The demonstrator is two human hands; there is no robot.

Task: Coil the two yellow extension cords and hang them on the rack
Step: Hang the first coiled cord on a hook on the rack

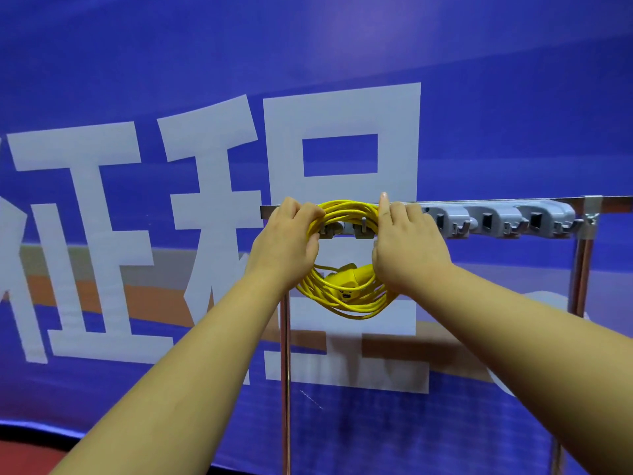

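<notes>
Just the one view, the cam on your head. It faces forward and slightly down at the rack, close enough that your arms reach it from the bottom corners. The cord sits about dead centre. Wide lens, so the banner behind fills the frame and bows toward the edges.

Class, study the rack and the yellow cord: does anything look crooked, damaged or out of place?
Nothing looks damaged. The yellow cord sits at the left end of the rack, gripped by the left hand and the right hand. Only its lower loops fan out unevenly around the plug.
</notes>
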